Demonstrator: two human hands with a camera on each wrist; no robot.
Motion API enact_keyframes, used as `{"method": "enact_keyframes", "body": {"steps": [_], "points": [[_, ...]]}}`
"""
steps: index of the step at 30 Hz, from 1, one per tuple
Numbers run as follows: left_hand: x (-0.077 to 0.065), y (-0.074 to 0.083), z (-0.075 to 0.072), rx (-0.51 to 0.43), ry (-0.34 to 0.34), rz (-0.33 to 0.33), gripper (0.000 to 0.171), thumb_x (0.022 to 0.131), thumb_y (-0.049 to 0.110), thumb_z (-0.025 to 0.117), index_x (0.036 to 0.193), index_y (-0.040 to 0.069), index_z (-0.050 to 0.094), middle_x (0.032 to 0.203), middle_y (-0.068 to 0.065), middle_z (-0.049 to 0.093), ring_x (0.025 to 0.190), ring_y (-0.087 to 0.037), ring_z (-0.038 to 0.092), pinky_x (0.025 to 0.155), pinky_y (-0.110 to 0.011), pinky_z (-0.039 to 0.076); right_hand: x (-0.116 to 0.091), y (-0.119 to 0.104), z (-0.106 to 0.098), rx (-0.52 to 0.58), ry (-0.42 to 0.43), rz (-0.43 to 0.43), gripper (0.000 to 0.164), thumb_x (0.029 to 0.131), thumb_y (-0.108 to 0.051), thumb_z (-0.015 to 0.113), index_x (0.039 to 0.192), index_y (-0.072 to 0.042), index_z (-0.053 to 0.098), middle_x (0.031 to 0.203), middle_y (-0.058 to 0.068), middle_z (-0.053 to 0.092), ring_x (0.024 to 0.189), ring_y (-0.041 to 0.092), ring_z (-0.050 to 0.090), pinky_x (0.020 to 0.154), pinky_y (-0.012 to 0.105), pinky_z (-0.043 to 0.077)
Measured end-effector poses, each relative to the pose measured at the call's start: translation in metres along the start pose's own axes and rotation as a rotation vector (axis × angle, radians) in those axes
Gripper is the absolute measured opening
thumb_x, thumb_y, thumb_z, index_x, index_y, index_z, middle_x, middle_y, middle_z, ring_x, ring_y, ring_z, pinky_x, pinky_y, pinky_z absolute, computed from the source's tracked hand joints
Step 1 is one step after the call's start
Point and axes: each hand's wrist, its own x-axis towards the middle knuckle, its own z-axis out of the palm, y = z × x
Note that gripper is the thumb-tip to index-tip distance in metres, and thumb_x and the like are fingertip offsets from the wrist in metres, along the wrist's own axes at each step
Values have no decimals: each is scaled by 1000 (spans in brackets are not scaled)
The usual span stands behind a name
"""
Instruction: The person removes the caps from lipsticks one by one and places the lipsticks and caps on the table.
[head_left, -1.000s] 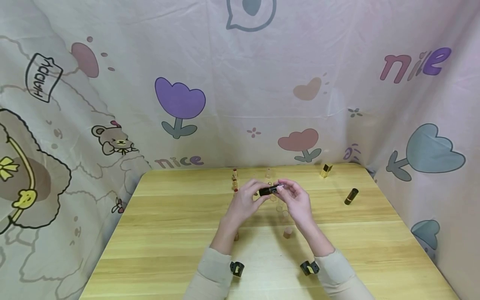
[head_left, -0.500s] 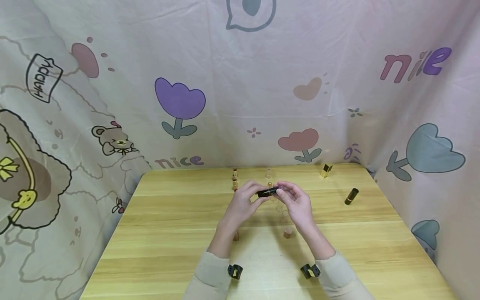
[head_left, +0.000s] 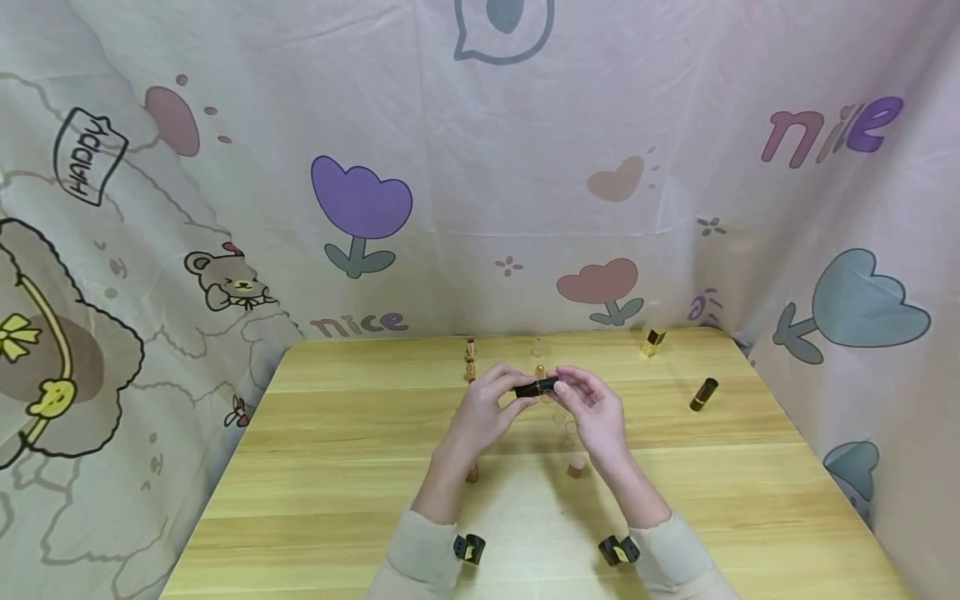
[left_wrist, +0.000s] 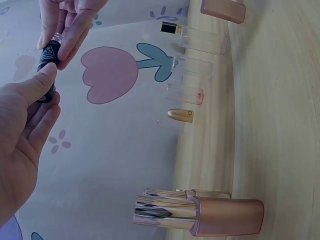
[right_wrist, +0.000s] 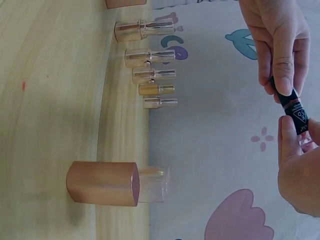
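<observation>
A black lipstick tube (head_left: 536, 388) with a clear end is held between both hands above the middle of the table. My left hand (head_left: 483, 410) pinches its dark end between thumb and fingers. At the clear end, my right hand (head_left: 595, 408) grips it with thumb and fingertips; in the right wrist view, white print shows on the black barrel (right_wrist: 299, 117). Below the hands, several uncapped lipstick bases (right_wrist: 150, 57) stand in a row on the left side. Clear caps (left_wrist: 192, 66) and a gold bullet-shaped cap (left_wrist: 180, 115) form another row on the right.
On the wooden table (head_left: 337, 467), a gold and black lipstick case (head_left: 653, 342) stands at the back right. Nearer, another black tube (head_left: 703, 394) stands upright. A rose-gold cap (head_left: 576, 467) is by the right forearm. A printed curtain (head_left: 480, 208) hangs behind.
The left wrist has shifted slightly left and toward the person. The black tube has changed its tilt a little, while both hands keep hold of it.
</observation>
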Motion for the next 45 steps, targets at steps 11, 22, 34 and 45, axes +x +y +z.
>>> {"method": "enact_keyframes", "body": {"steps": [11, 22, 34, 45], "points": [[-3, 6, -4, -14, -9, -3, 26, 85, 2, 83, 110, 2, 77, 107, -7, 71, 98, -21, 71, 89, -24, 61, -8, 1, 2, 71, 9, -18, 33, 97, 11, 62, 130, 16, 57, 119, 17, 71, 104, 16, 73, 97, 34, 58], [-23, -17, -43, 1, 106, -107, 30, 83, -1, 83, 112, 0, 76, 105, -9, 72, 93, -23, 71, 84, -31, 64, -5, -12, -39, 130, 184, -112, 32, 99, 7, 62, 128, 18, 55, 111, 6, 74, 105, 16, 73, 97, 31, 57], [-41, -16, -49, -110, 140, -216, 32, 87, 1, 82, 118, 5, 74, 116, -7, 72, 105, -24, 71, 98, -33, 60, -12, -16, -43, -70, 140, -108, 33, 97, 5, 67, 128, 13, 60, 112, 0, 75, 107, 12, 72, 97, 29, 57], [-54, -11, -55, -300, 129, -306, 35, 84, -12, 79, 114, 0, 68, 112, -12, 71, 100, -28, 74, 93, -30, 61, -21, -16, -47, -324, 30, -162, 26, 95, 2, 73, 119, 8, 67, 118, 19, 73, 105, 5, 70, 94, 21, 58]]}}
